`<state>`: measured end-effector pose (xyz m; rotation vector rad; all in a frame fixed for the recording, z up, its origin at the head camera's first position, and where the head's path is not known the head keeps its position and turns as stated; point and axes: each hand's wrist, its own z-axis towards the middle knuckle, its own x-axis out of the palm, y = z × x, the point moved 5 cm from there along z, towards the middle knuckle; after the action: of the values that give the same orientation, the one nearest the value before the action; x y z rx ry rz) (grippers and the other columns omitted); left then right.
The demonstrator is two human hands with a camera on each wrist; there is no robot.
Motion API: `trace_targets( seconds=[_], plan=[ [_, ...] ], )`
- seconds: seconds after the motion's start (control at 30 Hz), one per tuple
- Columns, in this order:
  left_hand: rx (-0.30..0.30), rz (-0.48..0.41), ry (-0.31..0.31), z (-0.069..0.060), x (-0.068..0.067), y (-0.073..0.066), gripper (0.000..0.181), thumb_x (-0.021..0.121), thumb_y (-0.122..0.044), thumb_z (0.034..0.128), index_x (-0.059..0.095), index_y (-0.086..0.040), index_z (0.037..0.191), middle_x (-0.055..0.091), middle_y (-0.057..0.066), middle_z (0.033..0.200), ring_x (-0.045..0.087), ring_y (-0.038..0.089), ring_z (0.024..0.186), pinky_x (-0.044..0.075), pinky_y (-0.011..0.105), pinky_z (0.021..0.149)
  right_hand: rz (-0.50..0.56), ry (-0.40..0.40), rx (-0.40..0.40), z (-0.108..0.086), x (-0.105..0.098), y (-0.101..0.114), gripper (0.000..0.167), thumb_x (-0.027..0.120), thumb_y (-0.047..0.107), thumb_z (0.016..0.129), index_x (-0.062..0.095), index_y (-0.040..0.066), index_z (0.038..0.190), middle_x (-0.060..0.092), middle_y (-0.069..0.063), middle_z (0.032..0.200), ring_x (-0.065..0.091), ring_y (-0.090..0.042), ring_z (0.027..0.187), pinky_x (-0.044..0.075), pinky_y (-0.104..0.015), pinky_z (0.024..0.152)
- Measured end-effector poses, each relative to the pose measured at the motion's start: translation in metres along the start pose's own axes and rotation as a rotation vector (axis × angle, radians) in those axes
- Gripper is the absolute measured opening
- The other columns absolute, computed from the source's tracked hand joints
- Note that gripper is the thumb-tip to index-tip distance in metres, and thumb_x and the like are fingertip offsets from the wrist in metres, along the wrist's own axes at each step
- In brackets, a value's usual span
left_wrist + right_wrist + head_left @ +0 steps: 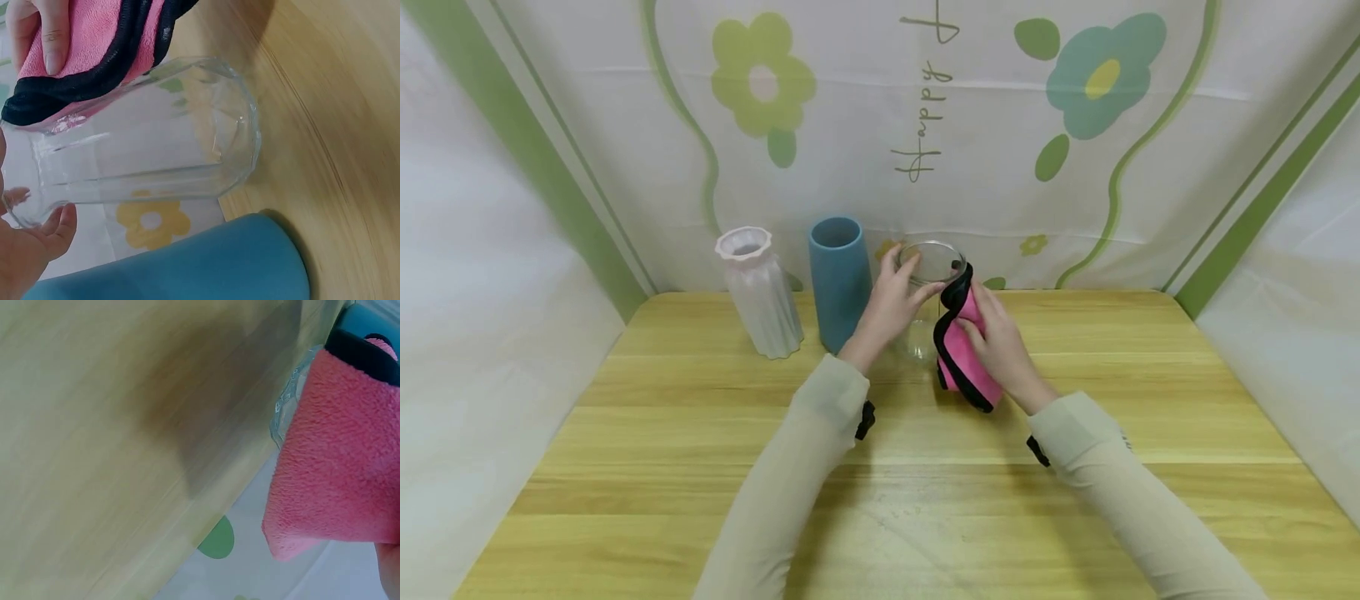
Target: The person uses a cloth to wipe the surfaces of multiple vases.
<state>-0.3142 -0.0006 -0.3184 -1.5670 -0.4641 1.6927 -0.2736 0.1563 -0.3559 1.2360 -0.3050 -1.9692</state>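
Observation:
A clear glass vase [144, 150] stands on the wooden table, its round rim [934, 242] up near the back wall. My left hand [895, 304] grips the vase at its neck, with fingers and thumb around the rim. In my right hand [1002, 346] is a folded pink cloth [964, 354] with black edging. The cloth lies against the right side of the vase, as the left wrist view shows. Most of the right hand is out of the right wrist view, where the pink cloth [337, 456] covers much of the vase.
Left of the glass vase stands a blue vase [841, 287], close to my left hand. A white ribbed vase [763, 300] is farther left. Behind them hangs a printed curtain [865, 108] with flowers. The wooden table [910, 517] extends toward me.

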Motion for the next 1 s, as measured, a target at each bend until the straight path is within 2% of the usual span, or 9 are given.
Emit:
trace_targets(
  seconds=[0.1,0.33,0.47,0.57,0.77,1.0],
  plan=[
    [0.017,0.002,0.023,-0.003,-0.002,0.0,0.073,0.055,-0.046,0.0912,0.033,-0.009,0.149,0.012,0.014,0.159,0.034,0.036,0.14,0.036,0.048,0.111,-0.002,0.01,0.003,-0.001,0.002,0.0,0.068,0.059,0.006,0.093,0.024,0.001,0.151,0.036,-0.024,0.149,0.038,-0.039,0.137,0.035,-0.051,0.111],
    [0.038,0.015,0.034,-0.006,-0.007,0.0,0.073,0.058,-0.045,0.0913,0.031,-0.014,0.151,0.017,0.016,0.155,0.048,0.039,0.127,0.044,0.051,0.103,0.013,0.016,0.03,-0.004,0.006,-0.002,0.066,0.058,0.01,0.094,0.025,0.003,0.151,0.033,-0.023,0.151,0.036,-0.041,0.138,0.033,-0.052,0.111],
    [0.018,0.045,0.039,-0.002,-0.007,-0.001,0.086,0.063,-0.051,0.0871,0.024,-0.012,0.153,0.015,0.016,0.154,0.047,0.038,0.128,0.043,0.049,0.104,0.02,0.01,0.048,-0.004,0.008,-0.001,0.065,0.058,0.01,0.094,0.026,0.003,0.15,0.032,-0.023,0.152,0.035,-0.041,0.138,0.032,-0.052,0.112],
    [0.001,0.055,0.049,0.001,-0.004,0.0,0.094,0.064,-0.055,0.0844,0.019,-0.01,0.154,0.01,0.017,0.156,0.042,0.038,0.133,0.041,0.048,0.107,0.02,0.001,0.03,-0.003,0.012,0.001,0.065,0.06,0.009,0.093,0.028,0.0,0.149,0.032,-0.025,0.151,0.035,-0.043,0.138,0.033,-0.053,0.111],
    [-0.02,0.062,0.037,0.006,-0.002,0.001,0.095,0.062,-0.057,0.0848,0.018,-0.008,0.154,0.008,0.013,0.159,0.042,0.037,0.135,0.04,0.047,0.109,0.012,-0.008,-0.012,-0.004,0.02,0.004,0.066,0.061,0.011,0.092,0.028,-0.002,0.148,0.028,-0.026,0.153,0.033,-0.043,0.139,0.032,-0.053,0.111],
    [-0.037,0.079,0.027,0.007,-0.003,0.002,0.095,0.062,-0.058,0.084,0.018,-0.012,0.154,0.015,0.008,0.157,0.048,0.036,0.128,0.042,0.05,0.105,0.04,0.149,0.036,-0.009,0.026,-0.003,0.065,0.045,0.02,0.101,0.009,0.01,0.155,0.006,-0.016,0.161,0.018,-0.04,0.146,0.024,-0.059,0.114]
  ],
)
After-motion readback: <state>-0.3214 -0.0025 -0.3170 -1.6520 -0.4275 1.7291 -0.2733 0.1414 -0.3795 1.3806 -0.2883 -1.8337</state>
